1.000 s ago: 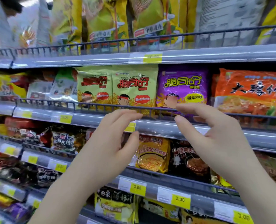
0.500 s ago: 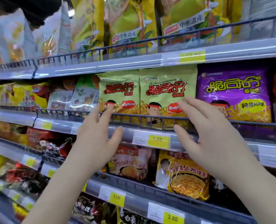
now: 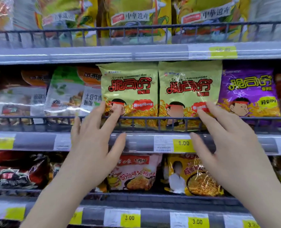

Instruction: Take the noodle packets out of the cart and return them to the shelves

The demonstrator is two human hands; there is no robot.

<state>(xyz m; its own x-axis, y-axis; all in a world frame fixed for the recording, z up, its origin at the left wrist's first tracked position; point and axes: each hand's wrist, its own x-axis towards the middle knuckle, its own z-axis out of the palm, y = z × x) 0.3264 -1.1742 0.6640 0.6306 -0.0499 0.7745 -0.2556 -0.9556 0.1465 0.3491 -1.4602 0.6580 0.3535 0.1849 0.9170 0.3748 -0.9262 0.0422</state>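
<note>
1. Neither hand grips anything. The left hand is spread wide with straight fingers, and two fingertips rest on the lower left part of the left green packet. The right hand is just as flat and wide, with its fingertips on the lower right corner of the right green packet. Both thumbs stick out in front of the shelf edge, holding nothing.
2. The middle shelf runs across the whole view. The top shelf above it carries a row of tall yellow bags.
3. The two green packets stand upright side by side on the middle shelf, touching each other, behind the dark wire rail that crosses their lower part.
4. A purple packet stands just beside the right green one. A white and green packet leans just beside the left green one.
5. On the shelf below, a pink packet and a yellow packet show between the two forearms.
6. A yellow price tag reading 1.00 sits on the middle shelf edge between the hands. Lower tags read 3.00.
</note>
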